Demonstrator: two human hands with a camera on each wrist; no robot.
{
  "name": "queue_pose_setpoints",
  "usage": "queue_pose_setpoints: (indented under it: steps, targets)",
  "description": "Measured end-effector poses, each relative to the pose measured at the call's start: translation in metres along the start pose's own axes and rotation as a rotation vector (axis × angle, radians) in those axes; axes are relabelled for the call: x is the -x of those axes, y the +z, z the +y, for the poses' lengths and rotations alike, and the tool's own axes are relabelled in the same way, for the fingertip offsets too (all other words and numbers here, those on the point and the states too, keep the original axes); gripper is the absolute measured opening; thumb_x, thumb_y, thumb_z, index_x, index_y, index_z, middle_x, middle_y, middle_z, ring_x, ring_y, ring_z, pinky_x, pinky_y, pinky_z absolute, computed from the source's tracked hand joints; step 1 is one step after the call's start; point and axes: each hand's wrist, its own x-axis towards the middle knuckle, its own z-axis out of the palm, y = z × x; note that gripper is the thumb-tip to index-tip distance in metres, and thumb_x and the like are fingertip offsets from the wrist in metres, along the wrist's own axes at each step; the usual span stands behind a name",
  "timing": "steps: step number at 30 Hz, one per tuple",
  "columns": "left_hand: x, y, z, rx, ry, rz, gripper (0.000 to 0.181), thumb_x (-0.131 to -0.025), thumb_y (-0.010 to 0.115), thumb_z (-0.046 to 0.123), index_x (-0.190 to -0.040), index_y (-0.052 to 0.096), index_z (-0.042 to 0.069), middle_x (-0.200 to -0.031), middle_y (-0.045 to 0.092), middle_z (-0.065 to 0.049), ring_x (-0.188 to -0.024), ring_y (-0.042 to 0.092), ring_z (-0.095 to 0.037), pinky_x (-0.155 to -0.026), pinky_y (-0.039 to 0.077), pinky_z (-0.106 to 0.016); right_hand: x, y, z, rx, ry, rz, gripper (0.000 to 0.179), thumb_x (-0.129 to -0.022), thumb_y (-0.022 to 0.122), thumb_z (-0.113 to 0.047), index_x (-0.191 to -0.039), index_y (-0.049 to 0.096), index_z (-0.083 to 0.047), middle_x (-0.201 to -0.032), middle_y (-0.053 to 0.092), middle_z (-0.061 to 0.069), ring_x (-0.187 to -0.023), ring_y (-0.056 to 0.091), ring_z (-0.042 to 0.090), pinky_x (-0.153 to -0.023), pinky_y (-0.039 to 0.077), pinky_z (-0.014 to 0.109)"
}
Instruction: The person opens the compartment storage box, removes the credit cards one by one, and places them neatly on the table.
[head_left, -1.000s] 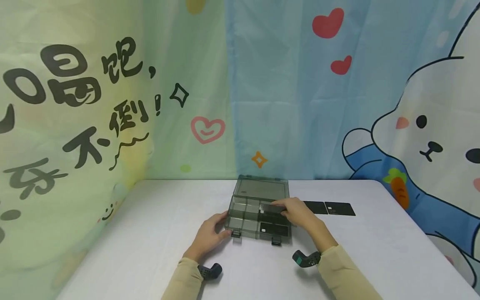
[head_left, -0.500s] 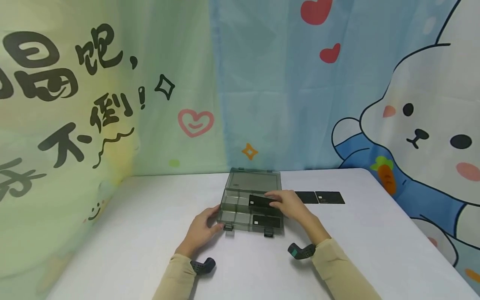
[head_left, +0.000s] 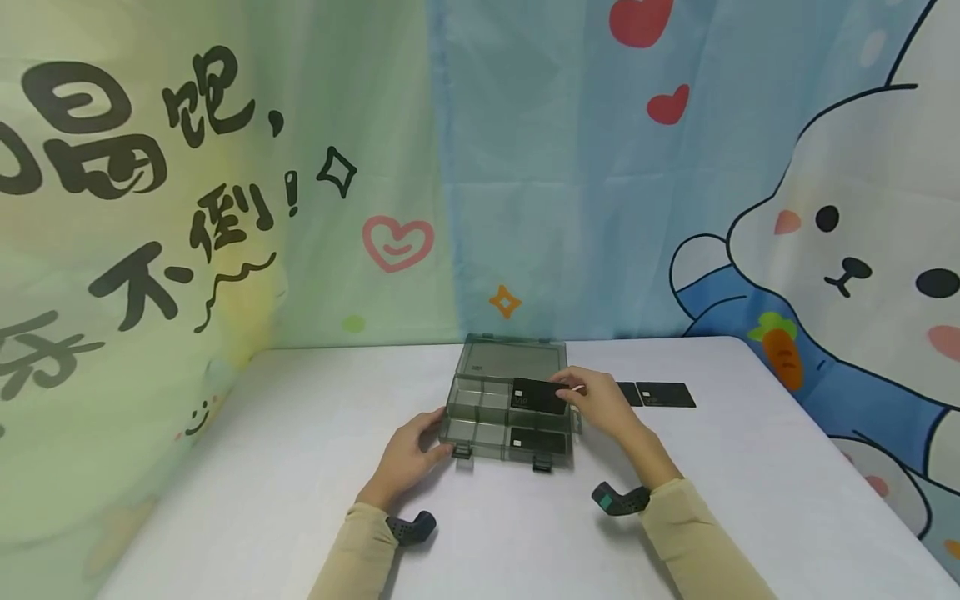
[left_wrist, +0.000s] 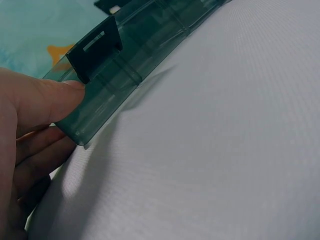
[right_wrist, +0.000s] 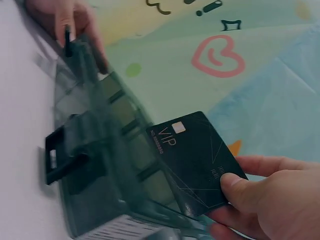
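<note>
A smoky translucent compartment box (head_left: 474, 433) lies on the white table, its lid (head_left: 513, 360) tipped back. At its left front corner my left hand (head_left: 405, 460) grips the wall, thumb (left_wrist: 67, 97) on the front face beside a dark latch and the fingers round the side. My right hand (head_left: 602, 407) pinches a black VIP card (right_wrist: 190, 160) by its right end. In the head view this card overlaps the rear right compartment, tilted with its printed face toward me. A second black card (head_left: 537, 441) lies in the front right compartment.
To the right of the box, two more black cards lie in a row on the table (head_left: 750, 500); the right-hand card (head_left: 666, 394) shows whole, the other is partly behind my right hand. A printed curtain (head_left: 517, 167) hangs behind the table.
My right hand has raised the VIP card from the rear right compartment and tilted its face toward me. The left hand stays at the box corner. The head view has shifted.
</note>
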Motion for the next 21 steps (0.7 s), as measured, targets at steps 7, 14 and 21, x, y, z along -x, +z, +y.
queue_pose_setpoints:
  steps: [7, 14, 21]
  targets:
    - [0.0, 0.001, 0.001, -0.004, -0.009, -0.007, 0.062, -0.082, 0.068, 0.027, -0.137, 0.049, 0.008, -0.129, 0.061, -0.01, -0.127, 0.051, -0.03, -0.111, 0.036, -0.048, 0.006, -0.014, 0.004, -0.202, 0.04, -0.033, 0.029, -0.095, 0.057, -0.016, -0.122, 0.063, -0.014, -0.123, 0.061, 0.014, -0.099, 0.065, 0.029, -0.075, 0.06, 0.033]
    - [0.0, 0.0, 0.003, 0.015, -0.006, -0.012, 0.062, -0.082, 0.069, 0.027, -0.137, 0.049, 0.007, -0.129, 0.061, -0.011, -0.127, 0.051, -0.03, -0.112, 0.036, -0.048, 0.009, -0.019, 0.01, -0.235, 0.078, -0.054, 0.033, -0.093, 0.059, -0.013, -0.127, 0.061, -0.013, -0.123, 0.061, 0.016, -0.104, 0.063, 0.03, -0.071, 0.061, 0.031]
    - [0.001, 0.002, 0.002, 0.032, -0.006, 0.003, 0.062, -0.081, 0.069, 0.028, -0.137, 0.05, 0.008, -0.128, 0.061, -0.01, -0.127, 0.051, -0.031, -0.111, 0.036, -0.049, 0.012, -0.03, 0.014, -0.231, 0.139, -0.131, 0.04, -0.093, 0.057, -0.006, -0.133, 0.055, -0.009, -0.132, 0.055, 0.019, -0.099, 0.063, 0.024, -0.072, 0.06, 0.029]
